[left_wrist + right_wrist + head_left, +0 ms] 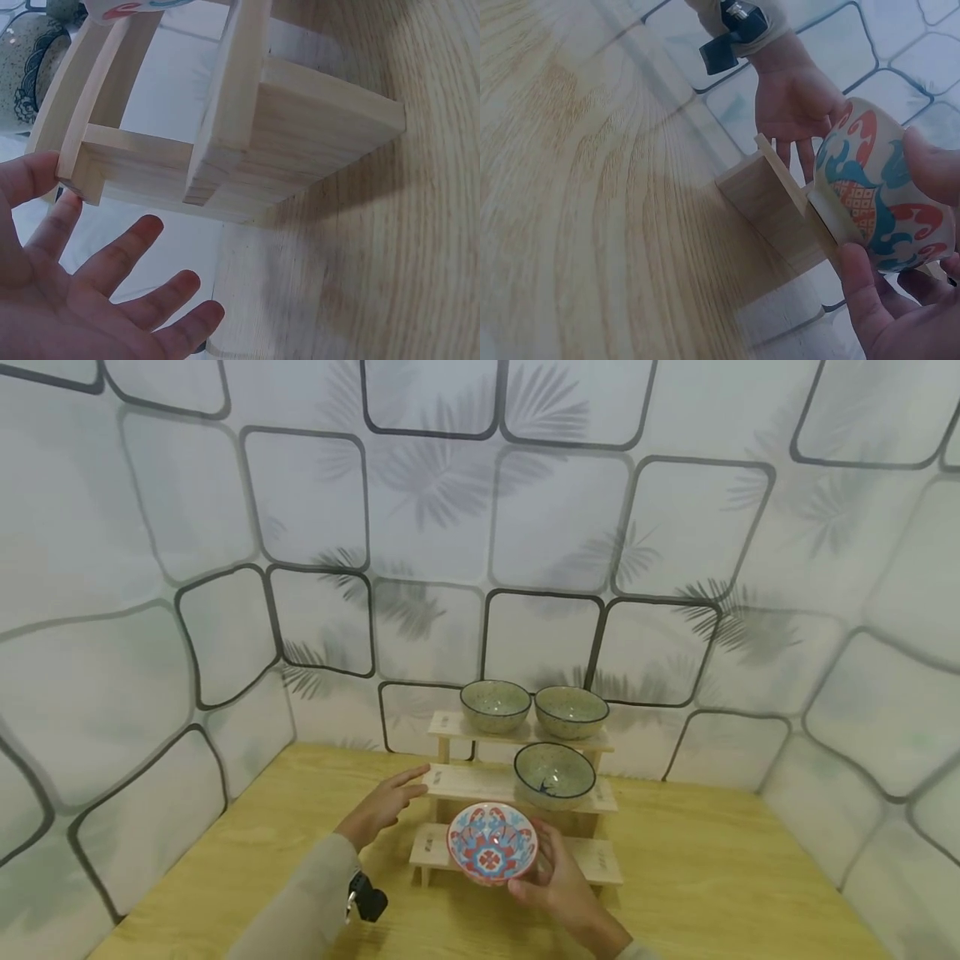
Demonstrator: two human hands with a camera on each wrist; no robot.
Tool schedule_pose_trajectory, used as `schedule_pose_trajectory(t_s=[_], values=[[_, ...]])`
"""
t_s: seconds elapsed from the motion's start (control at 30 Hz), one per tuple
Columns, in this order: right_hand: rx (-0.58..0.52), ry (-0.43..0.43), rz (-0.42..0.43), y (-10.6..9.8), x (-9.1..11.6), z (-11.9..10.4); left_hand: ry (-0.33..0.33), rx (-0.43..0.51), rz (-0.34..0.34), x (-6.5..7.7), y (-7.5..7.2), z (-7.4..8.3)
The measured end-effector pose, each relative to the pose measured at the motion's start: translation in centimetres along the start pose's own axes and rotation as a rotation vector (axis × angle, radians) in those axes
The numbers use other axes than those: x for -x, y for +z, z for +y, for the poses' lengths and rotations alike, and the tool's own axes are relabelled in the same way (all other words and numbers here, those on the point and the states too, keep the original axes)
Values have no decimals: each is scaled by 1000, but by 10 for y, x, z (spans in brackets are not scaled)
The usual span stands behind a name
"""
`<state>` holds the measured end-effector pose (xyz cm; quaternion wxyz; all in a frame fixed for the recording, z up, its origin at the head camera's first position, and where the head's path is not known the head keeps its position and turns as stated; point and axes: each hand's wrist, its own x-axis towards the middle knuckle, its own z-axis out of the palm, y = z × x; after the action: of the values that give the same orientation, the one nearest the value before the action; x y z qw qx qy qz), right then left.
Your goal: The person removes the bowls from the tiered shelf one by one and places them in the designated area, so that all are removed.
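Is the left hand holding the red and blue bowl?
No, the right hand grips the red and blue bowl; the left hand is at the edge of the wooden riser.

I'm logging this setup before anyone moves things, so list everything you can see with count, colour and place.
Patterned bowl: one, white, red and blue, at the lowest tier
Upper speckled bowls: two, grey-green, side by side on the top tier
Lower speckled bowl: one, grey-green, right part of the middle tier
Wooden tiers: three, pale, stepped on the table
Table: one, yellowish, beneath
Walls: three sides, pale with dark outlines, surrounding
Wrist device: one, black, left wrist
Sleeves: two, beige, forearms
Left hand: one, bare, middle tier's left end
Right hand: one, bare, holding the patterned bowl
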<state>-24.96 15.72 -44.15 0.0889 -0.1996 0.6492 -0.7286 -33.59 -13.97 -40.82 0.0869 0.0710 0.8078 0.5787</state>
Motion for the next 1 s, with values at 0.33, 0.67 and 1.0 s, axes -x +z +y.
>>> schedule_pose_trajectory(t_s=[0.33,0.67,1.0], values=[[48,-40,46,4,-8,0,-4,-7,-10,-3,-2,5],[94,-28,58,10,-10,1,-15,8,-35,-1,-2,2],[136,-45,133,16,2,-4,-28,-5,-39,0,-2,1]])
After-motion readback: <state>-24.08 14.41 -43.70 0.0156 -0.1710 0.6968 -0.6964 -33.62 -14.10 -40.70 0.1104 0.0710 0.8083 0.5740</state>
